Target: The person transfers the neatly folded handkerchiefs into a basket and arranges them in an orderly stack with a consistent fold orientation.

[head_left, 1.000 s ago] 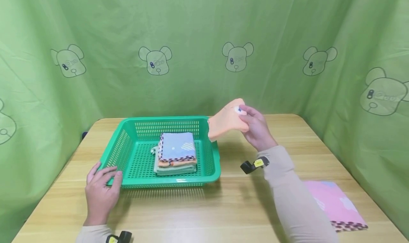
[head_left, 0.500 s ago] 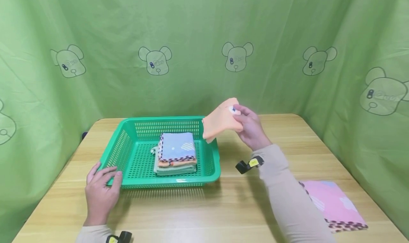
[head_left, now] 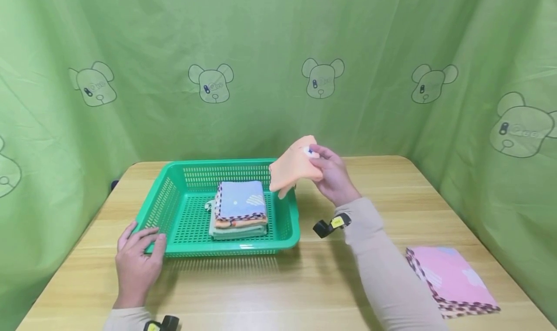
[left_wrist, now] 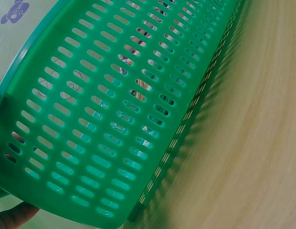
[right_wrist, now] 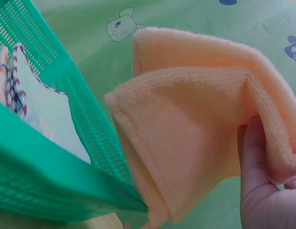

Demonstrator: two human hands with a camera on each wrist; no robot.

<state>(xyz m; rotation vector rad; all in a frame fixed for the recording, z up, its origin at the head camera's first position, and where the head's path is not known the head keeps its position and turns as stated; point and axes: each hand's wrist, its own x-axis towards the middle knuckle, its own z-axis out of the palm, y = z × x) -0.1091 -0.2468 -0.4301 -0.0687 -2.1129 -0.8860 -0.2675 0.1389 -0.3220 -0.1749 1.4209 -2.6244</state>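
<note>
My right hand (head_left: 336, 178) pinches a folded peach towel (head_left: 292, 165) by one edge, above the right rim of a green plastic basket (head_left: 209, 248). In the right wrist view, the thumb presses into the fold of the towel (right_wrist: 181, 114), whose layers hang loosely to the left. My left hand (head_left: 138, 263) holds the basket's front left corner, with the fingertips partly hidden at the rim. Inside the basket lies a stack of folded towels: a blue one (head_left: 241, 198) with a checked border on top, an orange one (head_left: 241, 222) below it, and a pale green one (head_left: 239, 233) at the bottom.
A folded pink towel (head_left: 457, 275) with a checked border lies on the wooden table (head_left: 243, 302) at the right front. Green curtains (head_left: 270, 113) with bear-head prints stand behind the table and along both sides.
My right hand has moved left with the peach towel, from beside the basket to over its right rim. More of the pink towel shows now. The left hand and basket have stayed put.
</note>
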